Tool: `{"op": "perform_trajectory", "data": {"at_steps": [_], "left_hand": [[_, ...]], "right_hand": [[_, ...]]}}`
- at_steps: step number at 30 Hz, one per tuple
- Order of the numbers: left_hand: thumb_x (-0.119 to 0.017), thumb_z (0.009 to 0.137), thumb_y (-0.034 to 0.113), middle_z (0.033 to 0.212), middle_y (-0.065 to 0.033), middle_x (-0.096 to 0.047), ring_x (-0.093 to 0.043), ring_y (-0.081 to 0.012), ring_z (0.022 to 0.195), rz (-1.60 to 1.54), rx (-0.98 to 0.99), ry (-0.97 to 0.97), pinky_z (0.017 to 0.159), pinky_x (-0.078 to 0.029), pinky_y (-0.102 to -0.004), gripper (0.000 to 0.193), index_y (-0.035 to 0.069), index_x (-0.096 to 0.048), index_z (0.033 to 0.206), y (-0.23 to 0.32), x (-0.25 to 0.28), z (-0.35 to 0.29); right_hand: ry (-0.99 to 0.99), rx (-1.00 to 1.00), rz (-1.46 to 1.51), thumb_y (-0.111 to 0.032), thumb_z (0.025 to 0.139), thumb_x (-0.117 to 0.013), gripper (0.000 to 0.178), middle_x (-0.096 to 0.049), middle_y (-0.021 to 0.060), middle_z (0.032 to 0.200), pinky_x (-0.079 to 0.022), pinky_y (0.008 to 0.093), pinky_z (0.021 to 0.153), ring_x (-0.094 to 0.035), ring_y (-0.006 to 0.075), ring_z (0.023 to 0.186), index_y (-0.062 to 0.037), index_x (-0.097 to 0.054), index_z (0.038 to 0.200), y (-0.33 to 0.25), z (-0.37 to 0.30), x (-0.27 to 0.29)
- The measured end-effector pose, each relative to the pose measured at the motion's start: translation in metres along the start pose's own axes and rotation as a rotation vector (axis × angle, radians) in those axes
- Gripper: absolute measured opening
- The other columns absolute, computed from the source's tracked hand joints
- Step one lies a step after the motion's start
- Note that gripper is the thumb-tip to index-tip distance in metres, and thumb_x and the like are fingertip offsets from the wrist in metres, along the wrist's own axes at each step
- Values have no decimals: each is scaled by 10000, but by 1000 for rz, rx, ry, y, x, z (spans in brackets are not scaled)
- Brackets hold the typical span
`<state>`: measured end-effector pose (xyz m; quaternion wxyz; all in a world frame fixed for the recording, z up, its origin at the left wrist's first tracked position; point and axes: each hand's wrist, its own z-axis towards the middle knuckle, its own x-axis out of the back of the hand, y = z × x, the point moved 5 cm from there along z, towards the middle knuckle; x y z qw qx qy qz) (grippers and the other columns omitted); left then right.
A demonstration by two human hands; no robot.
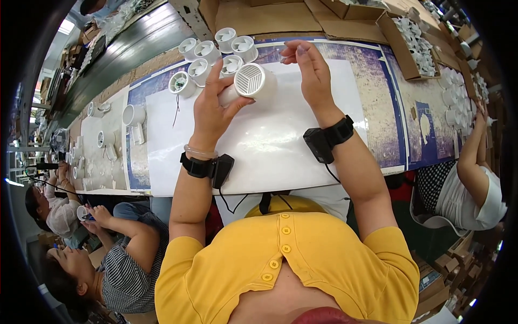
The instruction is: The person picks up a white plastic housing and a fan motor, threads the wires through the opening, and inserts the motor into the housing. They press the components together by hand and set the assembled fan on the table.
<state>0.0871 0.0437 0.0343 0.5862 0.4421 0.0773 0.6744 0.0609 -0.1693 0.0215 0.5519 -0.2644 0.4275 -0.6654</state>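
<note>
My left hand [213, 102] is closed around a white fan housing [250, 81], a short cylinder with a slatted grille facing up toward me. A paler part of it lies between the fingers and thumb. My right hand [313, 73] is raised to the right of the housing, apart from it. Its fingertips are drawn together, and what they pinch is too small to make out; a thin reddish wire shows near them. Just beyond my left hand stand several white cylinders with fan blades [205, 49]. One cylinder [181, 83] has a dark wire trailing onto the white sheet.
A glossy white sheet [270, 146] covers the table before me. Cardboard boxes line the far edge; one box [415, 48] holds many small white parts. White housings [133, 115] stand at left, and stacked white parts [453, 97] at right. Co-workers sit on both sides.
</note>
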Motion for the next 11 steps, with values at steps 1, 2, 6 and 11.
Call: {"op": "perform_trajectory", "data": {"at_steps": [1, 2, 6, 11], "left_hand": [[-849, 659, 229, 987, -104, -695, -674, -235, 897, -5, 4, -11, 774, -530, -321, 917, 72, -349, 1412, 1, -2, 0], [-850, 658, 223, 989, -103, -695, -674, -236, 897, -10, 8, -22, 774, -530, -321, 922, 67, -343, 1413, 2, -2, 1], [-853, 653, 229, 996, -98, -695, -671, -236, 907, 11, 5, -25, 785, -528, -321, 921, 63, -352, 1407, 4, -2, 4], [-866, 632, 265, 1016, -95, -694, -671, -236, 927, 108, -135, -70, 812, -528, -354, 948, 88, -356, 1412, 4, -18, 5]], "right_hand": [[-6, 8, 0, -200, 1020, -395, 283, -633, 93, 1032, -466, 299, 883, -585, 146, 922, -1, -565, 1127, 1, 0, -2], [-67, 14, -15, -198, 1009, -420, 274, -623, 92, 1068, -457, 299, 903, -577, 153, 964, -4, -559, 1144, 2, 0, -6], [-235, 12, -62, -209, 973, -500, 303, -582, 88, 1178, -423, 308, 968, -543, 178, 1090, -15, -535, 1204, -3, -4, -19], [-450, -131, -30, -273, 880, -659, 556, -503, 95, 1313, -353, 379, 1059, -476, 210, 1233, -61, -434, 1343, 10, -12, -33]]}}
